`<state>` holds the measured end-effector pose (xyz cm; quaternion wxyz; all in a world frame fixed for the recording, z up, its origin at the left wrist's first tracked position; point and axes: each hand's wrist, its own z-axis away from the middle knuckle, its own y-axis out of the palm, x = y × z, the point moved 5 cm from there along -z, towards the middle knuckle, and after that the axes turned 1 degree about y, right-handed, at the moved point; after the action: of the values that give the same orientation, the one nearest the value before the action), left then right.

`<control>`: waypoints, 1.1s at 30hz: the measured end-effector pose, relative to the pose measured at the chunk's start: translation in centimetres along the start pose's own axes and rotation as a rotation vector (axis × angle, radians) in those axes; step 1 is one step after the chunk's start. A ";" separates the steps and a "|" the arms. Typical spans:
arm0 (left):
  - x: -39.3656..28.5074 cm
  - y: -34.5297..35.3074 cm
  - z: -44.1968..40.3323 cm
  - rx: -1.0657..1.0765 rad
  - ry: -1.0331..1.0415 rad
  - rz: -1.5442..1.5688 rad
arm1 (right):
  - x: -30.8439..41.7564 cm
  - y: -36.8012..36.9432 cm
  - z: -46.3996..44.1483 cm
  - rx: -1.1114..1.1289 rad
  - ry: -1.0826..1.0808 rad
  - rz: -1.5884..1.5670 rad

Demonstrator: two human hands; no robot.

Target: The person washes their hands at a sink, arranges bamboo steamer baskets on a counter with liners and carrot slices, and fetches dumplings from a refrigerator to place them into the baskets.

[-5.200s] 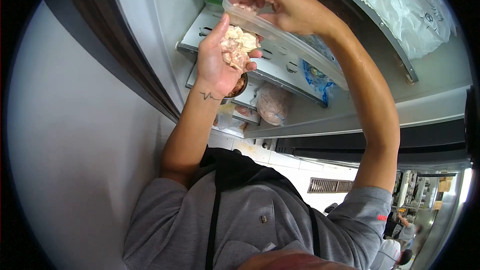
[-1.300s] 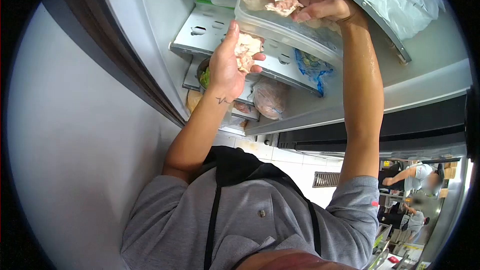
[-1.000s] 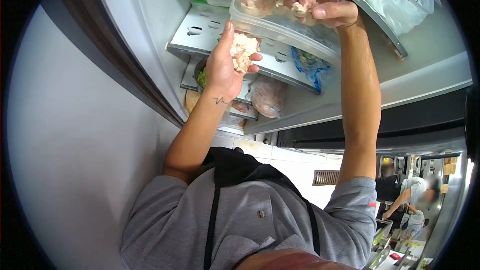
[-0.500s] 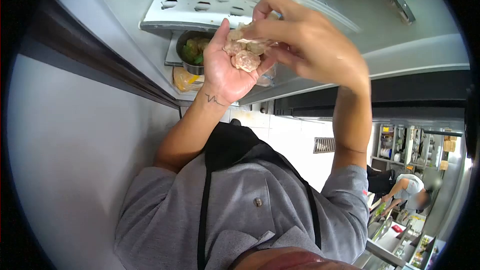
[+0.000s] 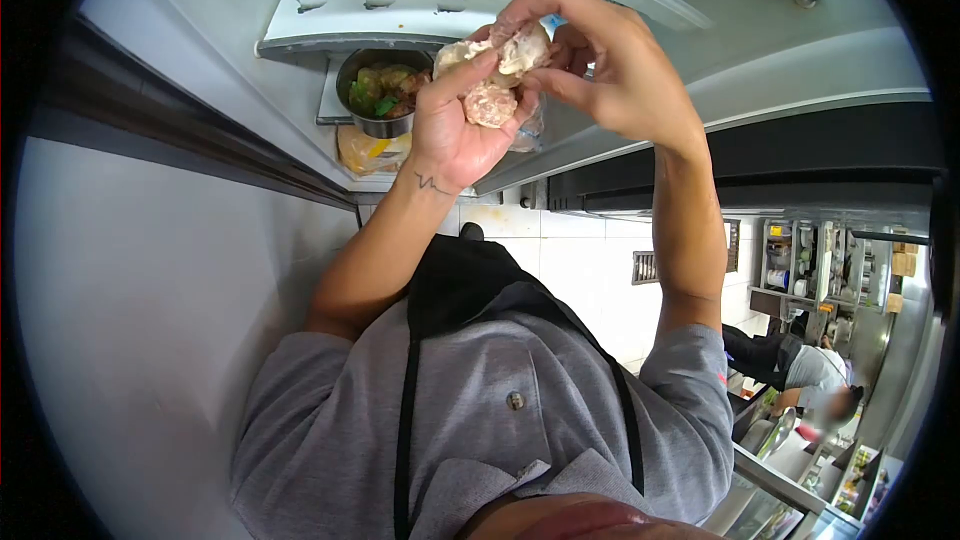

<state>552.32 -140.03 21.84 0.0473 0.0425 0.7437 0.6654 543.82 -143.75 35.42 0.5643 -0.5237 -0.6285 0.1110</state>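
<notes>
In the upper left of the frame, a white slotted shelf (image 5: 415, 2) and, below, a metal pot (image 5: 385, 128) with green leaves inside. Near upper centre, left hand (image 5: 460, 135), palm up, cupped around raw meat (image 5: 490, 106), thumb folded over. Just right, right hand (image 5: 618, 65), fingers half curled against the meat; pinching or merely touching, impossible to tell. At far right, lower, a co-worker (image 5: 815, 370).

Left hand (image 5: 458, 135) cupped upward, right fingers (image 5: 568, 2) curled nearby
</notes>
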 end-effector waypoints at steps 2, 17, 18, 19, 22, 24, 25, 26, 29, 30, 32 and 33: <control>0.1 0.6 0.2 -0.044 0.024 -0.023 | 0.7 -0.2 0.3 -0.046 0.044 -0.080; 0.0 1.6 0.2 0.067 0.050 -0.109 | 2.7 -1.1 0.3 -0.327 -0.027 0.234; 0.0 1.6 0.2 0.059 0.055 -0.121 | 2.8 -1.2 0.7 -0.320 -0.033 0.233; 0.0 1.7 0.1 0.050 0.060 -0.133 | 3.2 -1.5 1.3 -0.376 -0.034 0.237; -0.2 1.6 0.0 -0.062 0.132 -0.161 | 2.9 -0.6 2.4 -0.407 0.000 0.240; -0.1 1.7 -0.1 -0.030 0.109 -0.204 | 2.1 1.0 2.2 -0.369 0.089 0.341; 0.2 1.7 -0.1 0.001 0.085 -0.243 | 1.6 1.5 2.2 -0.338 0.159 0.335; 0.4 1.9 0.0 0.003 0.073 -0.245 | 1.4 1.2 2.3 -0.347 0.167 0.339; 0.3 2.1 0.4 -0.005 0.098 -0.229 | 0.7 0.6 1.9 -0.278 0.143 0.333; 0.2 2.1 0.4 0.039 0.075 -0.149 | 0.8 0.4 1.9 -0.266 0.075 0.316; 0.4 1.5 0.5 0.074 0.038 -0.067 | 0.6 0.4 1.9 -0.260 0.021 0.296; 0.5 0.9 0.2 0.061 0.023 -0.127 | 0.8 0.7 1.7 -0.204 -0.043 0.341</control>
<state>551.85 -139.70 22.70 0.0793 -0.0109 0.7654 0.6386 542.92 -142.06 34.78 0.4676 -0.6746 -0.5506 0.1518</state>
